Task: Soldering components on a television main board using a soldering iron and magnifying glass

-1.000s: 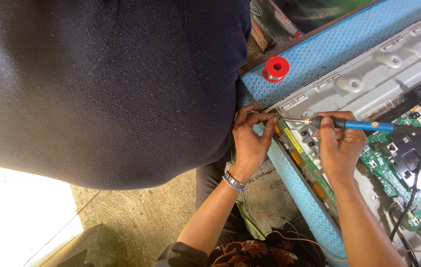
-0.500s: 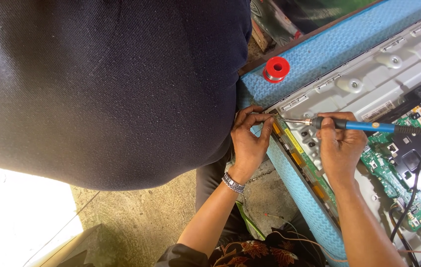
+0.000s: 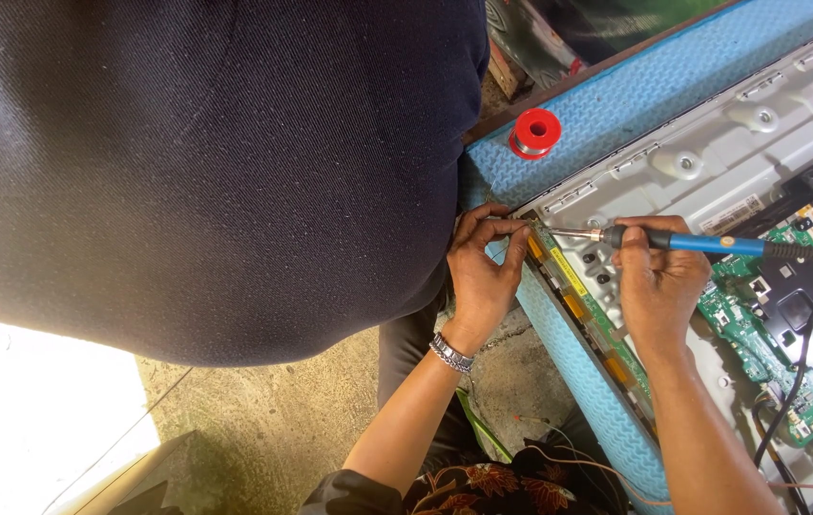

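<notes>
My right hand (image 3: 656, 282) grips a blue-handled soldering iron (image 3: 702, 243), its metal tip pointing left at the corner of a narrow strip board (image 3: 578, 303) along the edge of a grey metal panel chassis (image 3: 712, 157). My left hand (image 3: 483, 272), with a metal watch on the wrist, pinches a thin wire at that same corner, fingertips close to the iron's tip. A red spool of solder wire (image 3: 533, 133) stands on the blue mat (image 3: 616, 105) above the hands.
A large dark cloth-covered shape (image 3: 206, 162), seemingly a person's body, fills the left and top. Green circuit boards (image 3: 774, 319) with black cables lie on the chassis at right. Bare concrete floor (image 3: 273, 420) shows below.
</notes>
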